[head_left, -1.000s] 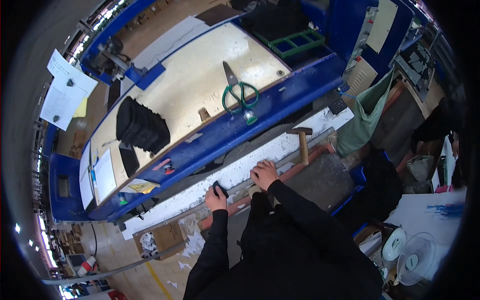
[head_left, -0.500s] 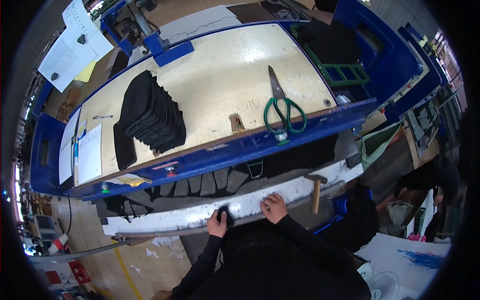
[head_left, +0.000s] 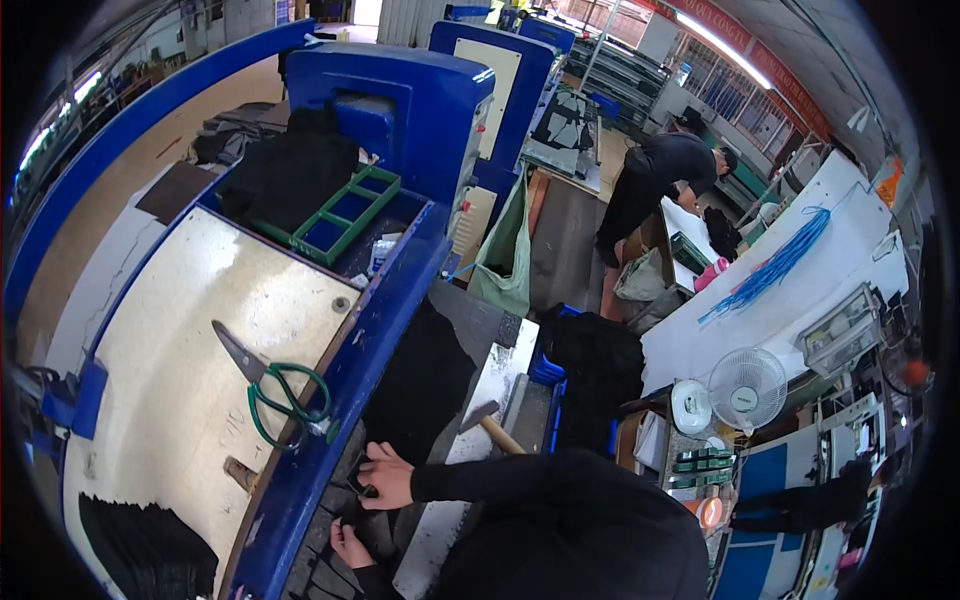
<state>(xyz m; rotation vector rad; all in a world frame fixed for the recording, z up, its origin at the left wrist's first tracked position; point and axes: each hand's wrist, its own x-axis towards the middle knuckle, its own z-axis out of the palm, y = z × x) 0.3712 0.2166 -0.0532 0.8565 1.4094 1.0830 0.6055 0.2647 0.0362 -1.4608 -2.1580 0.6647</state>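
My right hand (head_left: 386, 476) reaches over the dark sheet material, its fingers closed round a small dark-green, thin-edged tool that looks like a cutting die (head_left: 369, 490). Just below it, my left hand (head_left: 350, 546) has thumb and fingers pinched together; a dark bit shows at the fingertips, too small to name. Under both hands lies black material (head_left: 420, 375), with cut strips (head_left: 325, 575) near the left hand. A hammer (head_left: 488, 420) with a wooden handle rests across the white bar (head_left: 495, 375), partly behind my right sleeve.
Green-handled scissors (head_left: 275, 395) lie on the pale board (head_left: 190, 400) of the blue machine. A stack of black pieces (head_left: 145, 550) stands at its near left. Beyond the bar are a blue crate (head_left: 553, 372) of black material and a fan (head_left: 747, 388). Another person (head_left: 665, 175) bends over work farther off.
The view has swung to the right. My hands have left the white bar for the dark material, the right now closed on the green tool. The black piece in my left hand no longer shows clearly.
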